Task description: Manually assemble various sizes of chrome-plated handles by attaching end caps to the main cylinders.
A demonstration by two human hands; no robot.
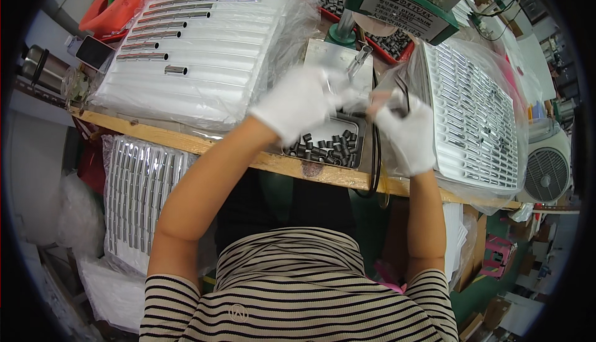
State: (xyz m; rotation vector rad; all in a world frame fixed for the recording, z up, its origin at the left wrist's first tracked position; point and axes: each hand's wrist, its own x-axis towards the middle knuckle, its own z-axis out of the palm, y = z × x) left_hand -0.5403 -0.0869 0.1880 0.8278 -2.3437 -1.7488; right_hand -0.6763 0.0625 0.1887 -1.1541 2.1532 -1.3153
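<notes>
My left hand [301, 103], in a white glove, reaches over the work area at the base of a green bench press [341, 34]. Motion smears its fingers, so its grip is unclear. Close to its fingertips a short shiny metal tube [359, 63] stands tilted on the press's pale base plate. My right hand [406, 134], also gloved, faces the left one with bare fingertips drawn together; whatever they pinch is too blurred to name. Below both hands sits a metal tray [355, 163] of small black cylindrical bushings [329, 148].
At left, a white grooved foam tray [205, 87] in plastic carries several chrome tubes [175, 69]. Another foam tray [442, 94] on the right is filled with tubes. Red bins [406, 51] of black parts stand behind. Black cables [375, 156] hang over the wooden table edge [279, 161].
</notes>
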